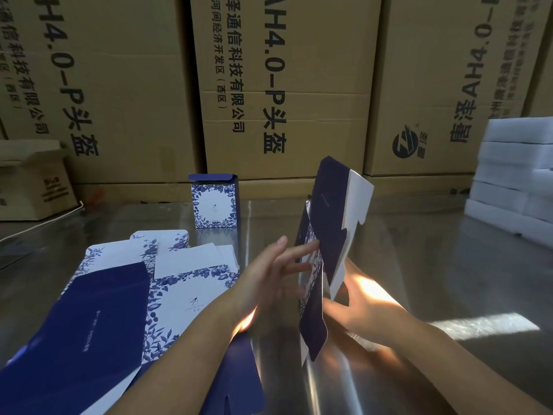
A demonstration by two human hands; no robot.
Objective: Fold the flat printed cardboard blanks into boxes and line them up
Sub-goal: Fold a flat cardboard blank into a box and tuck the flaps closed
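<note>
**While one box waits, a second blank stands half-opened**

Though tall brown cartons (284, 85) wall the far edge of the bench (434, 265), the work sits nearer: a pile of flat blanks (119, 295) at the near left corner, and one blank (329, 220) held on end above the near middle. One finished box (214, 205) stands toward the far edge. The left hand (269, 280) presses the blank with straight, spread fingers; the right hand (359, 304) props the other side — its grip is hidden. Likely step: squaring the sleeve. The next move calls for pushing opposite creases, then tucking flaps.

Navy-and-white blank (329, 211) with blue floral print; folded box (214, 208) likewise (white face, floral border); brown cartons (119, 85); white foam blocks (514, 175).
</note>
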